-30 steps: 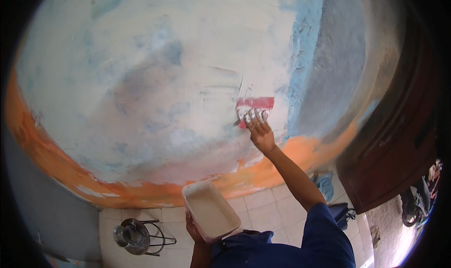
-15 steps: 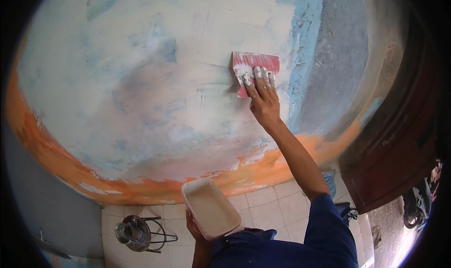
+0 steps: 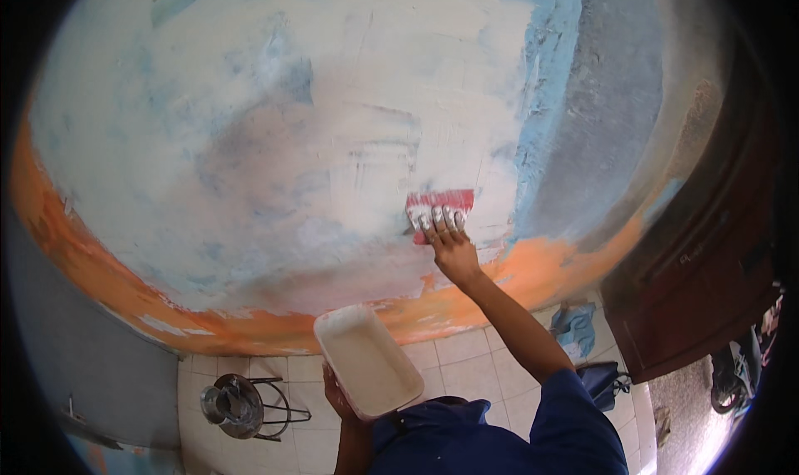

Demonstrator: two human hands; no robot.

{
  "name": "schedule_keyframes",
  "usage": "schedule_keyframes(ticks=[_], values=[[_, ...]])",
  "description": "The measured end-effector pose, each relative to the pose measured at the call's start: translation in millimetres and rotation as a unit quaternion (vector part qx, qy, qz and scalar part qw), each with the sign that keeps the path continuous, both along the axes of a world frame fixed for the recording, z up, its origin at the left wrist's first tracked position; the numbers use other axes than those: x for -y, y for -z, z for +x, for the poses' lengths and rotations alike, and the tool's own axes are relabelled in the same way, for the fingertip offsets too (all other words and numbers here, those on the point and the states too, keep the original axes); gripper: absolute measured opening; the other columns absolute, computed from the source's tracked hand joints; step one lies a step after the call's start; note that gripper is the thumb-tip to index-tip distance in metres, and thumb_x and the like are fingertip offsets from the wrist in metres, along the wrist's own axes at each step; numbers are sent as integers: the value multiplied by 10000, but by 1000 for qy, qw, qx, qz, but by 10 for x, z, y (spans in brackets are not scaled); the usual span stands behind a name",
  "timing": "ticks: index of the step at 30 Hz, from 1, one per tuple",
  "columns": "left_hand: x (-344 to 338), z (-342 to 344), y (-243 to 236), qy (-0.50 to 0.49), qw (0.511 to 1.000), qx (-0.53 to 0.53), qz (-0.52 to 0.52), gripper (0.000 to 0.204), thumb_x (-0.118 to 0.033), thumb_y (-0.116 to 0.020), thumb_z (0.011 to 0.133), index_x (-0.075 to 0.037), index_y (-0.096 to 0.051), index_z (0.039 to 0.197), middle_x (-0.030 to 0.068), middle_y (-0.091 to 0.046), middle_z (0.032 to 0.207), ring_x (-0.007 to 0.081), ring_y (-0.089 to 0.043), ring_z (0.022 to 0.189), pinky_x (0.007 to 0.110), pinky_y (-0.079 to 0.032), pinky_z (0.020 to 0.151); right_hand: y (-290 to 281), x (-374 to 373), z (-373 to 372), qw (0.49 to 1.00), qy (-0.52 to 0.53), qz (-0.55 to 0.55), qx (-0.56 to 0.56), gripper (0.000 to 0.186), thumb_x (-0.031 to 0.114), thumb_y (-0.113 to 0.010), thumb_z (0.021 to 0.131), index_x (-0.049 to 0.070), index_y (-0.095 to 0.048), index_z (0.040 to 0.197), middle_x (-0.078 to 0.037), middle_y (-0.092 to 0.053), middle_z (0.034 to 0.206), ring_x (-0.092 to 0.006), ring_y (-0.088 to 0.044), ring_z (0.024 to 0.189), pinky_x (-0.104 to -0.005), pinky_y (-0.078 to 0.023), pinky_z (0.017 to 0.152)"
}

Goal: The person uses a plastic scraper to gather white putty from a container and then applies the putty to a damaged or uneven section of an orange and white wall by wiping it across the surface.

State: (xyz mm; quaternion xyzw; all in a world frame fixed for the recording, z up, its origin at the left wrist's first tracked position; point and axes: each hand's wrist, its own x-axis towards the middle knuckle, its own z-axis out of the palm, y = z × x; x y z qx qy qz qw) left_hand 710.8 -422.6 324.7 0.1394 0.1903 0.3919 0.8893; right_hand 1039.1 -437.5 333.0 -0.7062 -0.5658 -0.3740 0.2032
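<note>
My right hand (image 3: 454,246) presses a red plastic putty spreader (image 3: 441,198) against the wall (image 3: 349,200), its fingers smeared white and laid over the blade. White filler covers much of the wall's upper part, with blue and pinkish patches showing through and an orange band (image 3: 533,279) along the bottom. In front of my body, my left hand (image 3: 335,392) grips the side of a pale rectangular tub (image 3: 408,387) that has a layer of cream-white paste in it. Most of that hand's fingers are hidden by the tub.
A round stool (image 3: 265,410) with a metal container (image 3: 220,404) on it stands on the tiled floor at lower left. Light-blue sheeting (image 3: 574,329) and a dark bag (image 3: 601,383) lie at right, near a dark red door (image 3: 691,300). Beyond the doorway is a motorcycle (image 3: 728,379).
My right hand has slid the spreader down the wall, from beside the blue strip to a little above the orange band. The tub in my left hand has shifted slightly left and up.
</note>
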Motion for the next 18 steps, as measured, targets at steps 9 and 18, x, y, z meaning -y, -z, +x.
schedule_keyframes(ticks=[9,18], values=[[120,-158,205,12,998,54,-4,508,-443,-415,966,-92,-466,1330,128,-564,1257,307,-583,1104,486,-487,939,-726,607,-331,991,-10,135,-19,503,-130,-481,748,15,-596,1216,-186,-599,1225,-345,-549,1189,-482,-411,1037],[92,-168,302,2,999,53,9,507,-429,-417,969,-78,-465,1331,140,-567,1257,309,-586,1101,469,-493,938,-1334,220,698,985,4,159,70,675,-160,-513,666,11,-496,1318,-232,-525,1270,-429,-466,1238,-502,-384,1047]])
